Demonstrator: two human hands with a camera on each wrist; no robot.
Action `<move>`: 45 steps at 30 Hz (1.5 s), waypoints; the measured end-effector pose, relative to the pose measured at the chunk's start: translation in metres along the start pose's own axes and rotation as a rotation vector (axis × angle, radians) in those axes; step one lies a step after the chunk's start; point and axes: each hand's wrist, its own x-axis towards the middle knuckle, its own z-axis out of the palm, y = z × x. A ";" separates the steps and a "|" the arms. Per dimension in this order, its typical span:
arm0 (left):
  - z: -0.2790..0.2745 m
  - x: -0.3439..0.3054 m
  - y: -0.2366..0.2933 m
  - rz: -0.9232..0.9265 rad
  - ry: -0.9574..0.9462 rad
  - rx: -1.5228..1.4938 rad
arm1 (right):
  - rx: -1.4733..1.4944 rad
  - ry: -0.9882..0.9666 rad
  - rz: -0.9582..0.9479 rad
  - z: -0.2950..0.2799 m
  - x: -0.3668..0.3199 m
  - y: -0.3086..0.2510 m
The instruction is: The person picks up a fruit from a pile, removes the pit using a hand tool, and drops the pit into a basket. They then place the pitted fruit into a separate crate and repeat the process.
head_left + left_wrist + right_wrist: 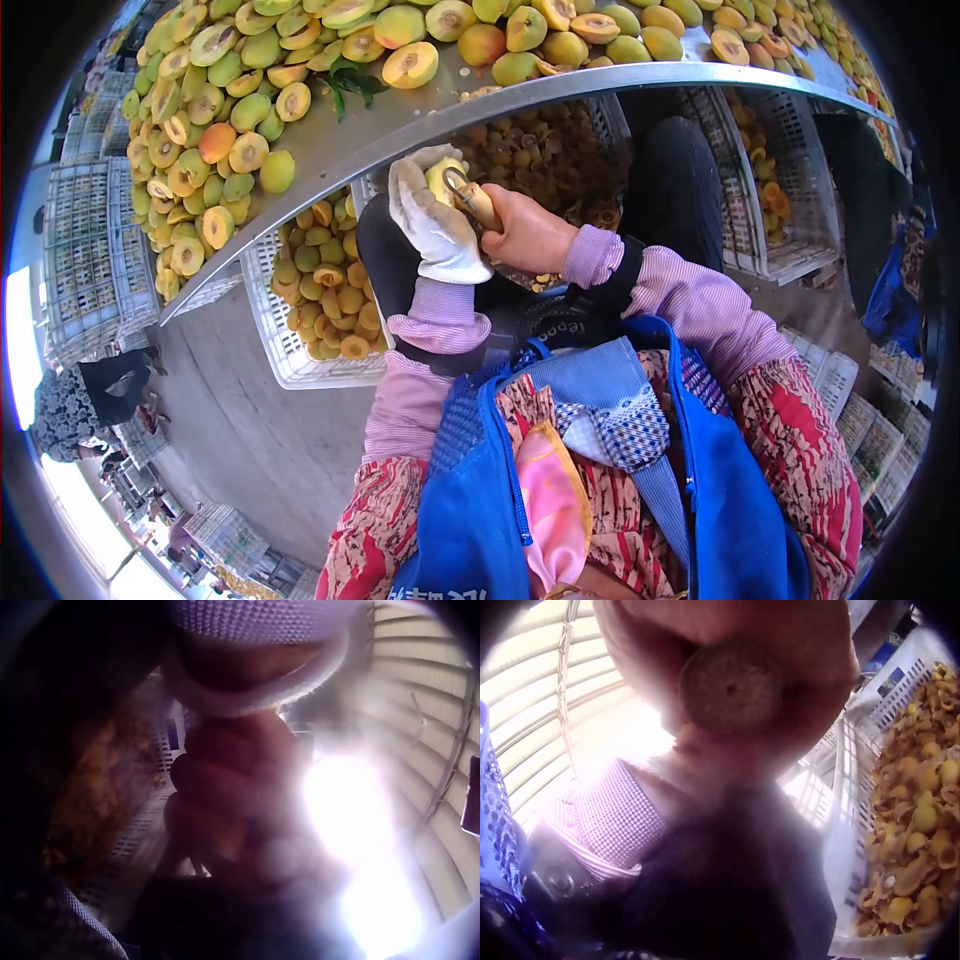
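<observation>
In the head view, my left hand [436,222], in a white glove with a soiled palm, holds a halved yellow stone fruit [437,184] just below the metal table edge. My bare right hand [533,233] grips a pitting knife [480,206] by its wooden handle. The knife's curved metal loop meets the cut face of the fruit, hiding part of it. In the right wrist view, the round butt of the handle [732,688] shows within the curled fingers. Glare and shadow blur the left wrist view.
Halved fruit [247,152] is heaped on the metal table [310,165], with green leaves near its edge. A white crate [300,372] of fruit halves stands at left below; another crate [800,250] is at right. Brown-yellow scraps [540,150] fill a container beneath my hands.
</observation>
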 end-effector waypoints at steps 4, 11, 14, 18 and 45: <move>0.003 -0.002 0.008 0.123 -0.083 0.048 | 0.054 0.024 -0.010 0.000 -0.009 -0.005; 0.002 0.002 0.012 -0.380 -0.057 -0.124 | -0.080 0.016 0.026 0.002 -0.010 -0.001; 0.002 0.009 0.017 -0.499 -0.074 -0.152 | -0.097 -0.056 0.029 -0.010 -0.010 -0.003; -0.004 0.016 0.008 -0.643 -0.222 -0.190 | -0.171 -0.116 -0.040 -0.019 -0.014 0.008; -0.010 -0.016 0.013 -0.217 -0.374 0.015 | 0.455 -0.612 0.527 -0.047 -0.030 -0.023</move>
